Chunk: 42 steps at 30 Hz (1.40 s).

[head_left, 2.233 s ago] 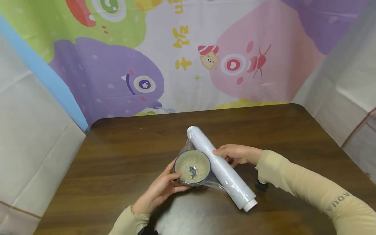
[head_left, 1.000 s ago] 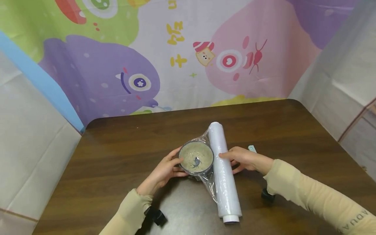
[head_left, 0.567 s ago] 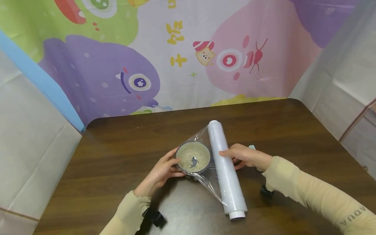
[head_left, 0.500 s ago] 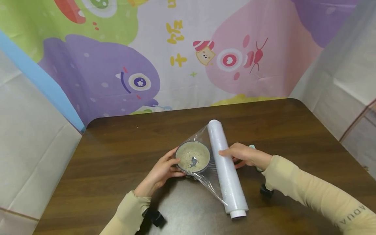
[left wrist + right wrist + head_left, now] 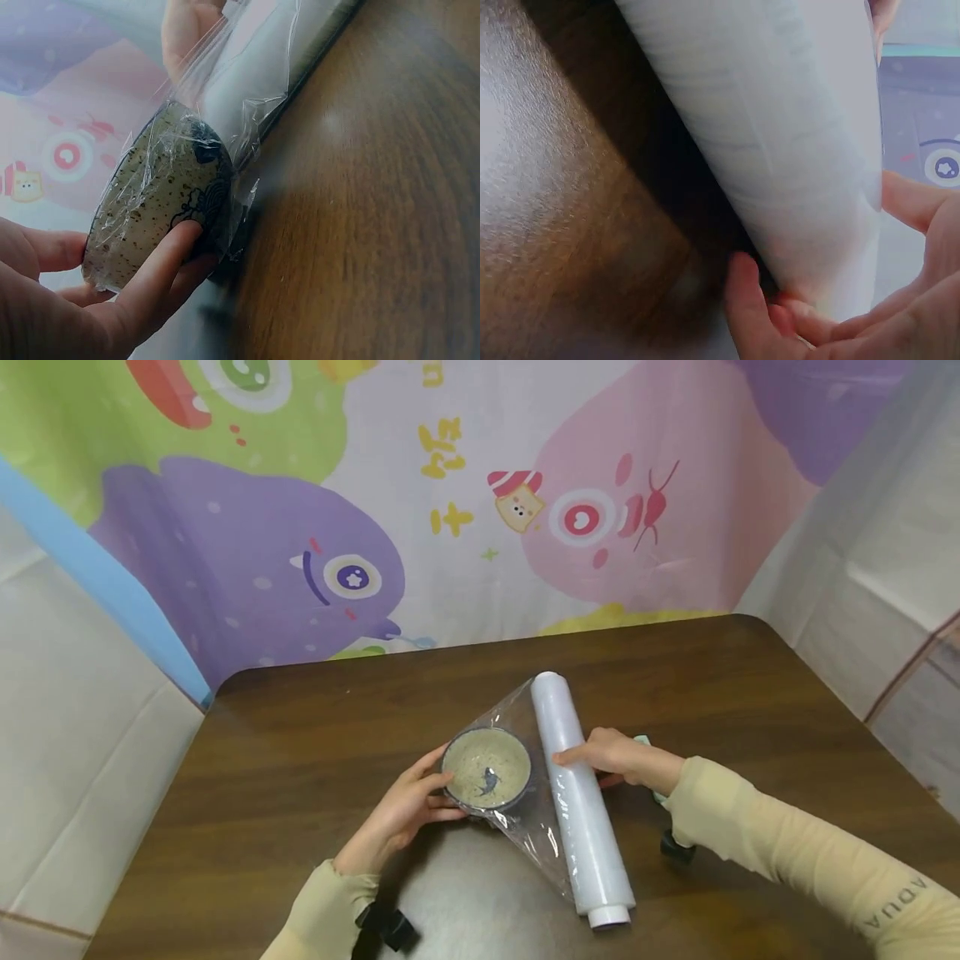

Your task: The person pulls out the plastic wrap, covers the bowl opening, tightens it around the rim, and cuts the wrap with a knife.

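Note:
A speckled ceramic bowl [image 5: 487,770] with a dark blue rim and a blue fish inside is held by my left hand [image 5: 405,806], thumb at the rim and fingers under the side. Clear film wraps the bowl's outer wall [image 5: 146,202], which shows a blue pattern in the left wrist view. From there the film [image 5: 536,835] stretches to a long white roll of cling film [image 5: 585,810]. My right hand [image 5: 611,756] grips the roll near its middle, thumb on top and fingers curled beneath. In the right wrist view the roll [image 5: 780,135] hangs close over the table.
The brown wooden table [image 5: 322,752] lies under everything. A small pale green object [image 5: 642,740] rests on it, partly hidden behind my right wrist. Behind stands a printed cartoon curtain [image 5: 465,577], with pale panels [image 5: 82,735] at both sides.
The roll has swung from a diagonal slant to nearly lengthwise and then tilted slightly back. Lately the bowl has drawn a little left of it, widening the stretch of film between them.

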### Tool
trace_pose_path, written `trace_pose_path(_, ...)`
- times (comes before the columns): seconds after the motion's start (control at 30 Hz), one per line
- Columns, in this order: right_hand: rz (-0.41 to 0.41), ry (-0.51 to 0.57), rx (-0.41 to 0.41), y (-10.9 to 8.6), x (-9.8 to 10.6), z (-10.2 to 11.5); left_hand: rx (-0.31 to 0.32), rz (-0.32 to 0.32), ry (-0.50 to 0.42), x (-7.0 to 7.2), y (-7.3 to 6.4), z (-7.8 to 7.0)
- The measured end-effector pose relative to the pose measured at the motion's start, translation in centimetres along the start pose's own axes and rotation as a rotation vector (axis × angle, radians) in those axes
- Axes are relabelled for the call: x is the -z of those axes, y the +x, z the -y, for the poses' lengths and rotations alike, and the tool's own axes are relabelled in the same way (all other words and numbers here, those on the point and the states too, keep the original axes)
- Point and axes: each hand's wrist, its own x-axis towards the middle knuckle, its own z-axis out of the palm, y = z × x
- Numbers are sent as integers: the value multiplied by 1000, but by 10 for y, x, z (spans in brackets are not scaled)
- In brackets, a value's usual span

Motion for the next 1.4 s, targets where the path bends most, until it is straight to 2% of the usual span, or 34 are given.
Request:
trace_pose_path(0.3, 38, -37, -18, 6, 0, 2, -14, 9, -17, 5, -6, 3)
trace_pose_path(0.53, 43, -9, -56, 11, 3, -1, -27, 37, -57, 6, -7, 6)
trace_pose_path(0.73, 67, 24, -19, 10, 3, -6, -1, 69, -96, 9, -8, 8)
trace_pose_path(0.93, 71, 43, 4, 8, 5, -8, 21, 57, -124, 8, -8, 8)
trace_pose_path(1.1, 85, 57, 2, 6, 10, -9, 17, 21, -107, 7, -9, 5)
trace_pose_path(1.4, 18, 92, 60, 0, 41, -18, -67, -151, 59, 7, -14, -5)
